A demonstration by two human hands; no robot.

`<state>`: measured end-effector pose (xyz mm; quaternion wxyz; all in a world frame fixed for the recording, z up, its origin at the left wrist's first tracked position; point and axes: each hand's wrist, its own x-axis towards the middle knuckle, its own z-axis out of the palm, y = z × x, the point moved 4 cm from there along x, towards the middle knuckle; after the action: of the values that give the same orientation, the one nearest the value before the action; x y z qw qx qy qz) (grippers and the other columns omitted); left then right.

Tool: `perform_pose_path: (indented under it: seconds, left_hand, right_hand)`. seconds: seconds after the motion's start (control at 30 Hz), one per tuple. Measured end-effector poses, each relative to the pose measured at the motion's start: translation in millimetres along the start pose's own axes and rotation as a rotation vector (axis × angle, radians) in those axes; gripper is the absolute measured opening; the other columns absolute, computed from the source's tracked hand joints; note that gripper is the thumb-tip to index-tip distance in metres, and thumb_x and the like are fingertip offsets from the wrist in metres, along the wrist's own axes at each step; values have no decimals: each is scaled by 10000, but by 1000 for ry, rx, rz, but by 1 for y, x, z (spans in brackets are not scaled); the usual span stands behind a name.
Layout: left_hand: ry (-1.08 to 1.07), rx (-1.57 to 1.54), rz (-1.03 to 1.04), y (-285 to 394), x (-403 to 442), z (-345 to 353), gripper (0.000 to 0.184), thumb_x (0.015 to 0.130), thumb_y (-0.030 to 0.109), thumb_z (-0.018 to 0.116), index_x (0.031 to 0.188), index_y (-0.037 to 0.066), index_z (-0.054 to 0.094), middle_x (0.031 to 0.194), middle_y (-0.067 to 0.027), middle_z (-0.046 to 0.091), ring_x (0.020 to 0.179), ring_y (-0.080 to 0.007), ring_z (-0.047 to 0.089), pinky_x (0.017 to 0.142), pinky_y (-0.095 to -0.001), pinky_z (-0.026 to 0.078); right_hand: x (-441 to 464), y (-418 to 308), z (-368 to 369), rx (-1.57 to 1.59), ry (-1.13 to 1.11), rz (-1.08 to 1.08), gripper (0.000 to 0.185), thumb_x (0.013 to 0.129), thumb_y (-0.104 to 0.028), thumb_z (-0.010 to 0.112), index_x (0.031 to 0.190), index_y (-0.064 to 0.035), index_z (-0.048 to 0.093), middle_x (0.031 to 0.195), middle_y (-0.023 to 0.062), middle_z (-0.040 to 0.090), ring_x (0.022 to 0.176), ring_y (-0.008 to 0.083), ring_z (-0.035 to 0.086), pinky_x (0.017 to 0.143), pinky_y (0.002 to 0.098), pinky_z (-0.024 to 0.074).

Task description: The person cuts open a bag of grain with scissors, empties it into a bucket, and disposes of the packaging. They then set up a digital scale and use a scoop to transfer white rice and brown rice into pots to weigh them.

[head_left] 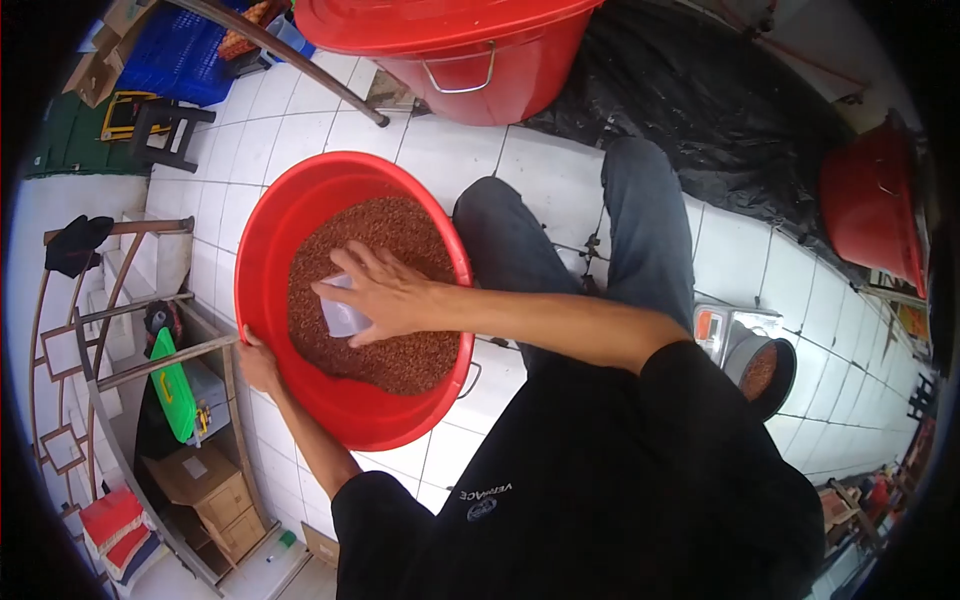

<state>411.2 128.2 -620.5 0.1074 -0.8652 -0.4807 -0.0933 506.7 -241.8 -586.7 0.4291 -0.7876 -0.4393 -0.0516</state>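
Note:
A large round red basin (270,230) stands on the tiled floor with many small reddish-brown grains (400,225) inside. My right hand (385,293) reaches over the basin, its fingers wrapped round a small whitish translucent container (343,318) that rests down at the grains. At the basin's left rim is my left hand (258,362), its fingers closed over the edge. Part of the basin's red bottom shows bare near its lower side.
My knees are right of the basin. A lidded red tub (470,75) stands above, near black sheeting (690,100). A scale (712,328) and a pot of grains (765,372) lie right. A metal-framed shelf (240,430) with boxes stands left; a dark stool (170,135) stands upper left.

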Motion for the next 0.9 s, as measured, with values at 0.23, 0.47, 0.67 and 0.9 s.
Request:
perform_pose_path:
  seconds: [0.23,0.47,0.67,0.9]
  left_hand:
    - [-30,-81,33,-9,13,8,706,927,671,296,1124,70,610,998,-256,665,924,-478,625,784,-564,485]
    - [-257,-150,-21,-9,24,9,677,937,648,324,1113,47,580,977,-273,661,942,-478,619,810,-557,476]
    - [-303,-225,-99,-14,26,11,695,930,650,358,1145,25,571,986,-276,656,947,-475,613,801,-531,483]
    - [-442,-371,-87,-74,12,62,719,915,622,455,1179,-41,549,1126,-294,605,1083,-432,579,917,-459,447]
  right_hand:
    - [-13,76,-77,5,178,595,640,813,-241,679,1319,12,380,1191,255,417,1124,444,479,892,510,447]
    - [-30,95,-45,225,85,1060,277,935,-233,532,1044,8,450,821,293,626,788,504,603,707,581,466]
    - [-19,95,-37,110,23,1122,281,955,-249,508,1058,9,469,839,309,630,828,510,606,732,577,480]
    - [4,123,-46,91,14,1007,260,930,-234,554,1019,5,505,809,312,622,827,479,611,721,554,485]
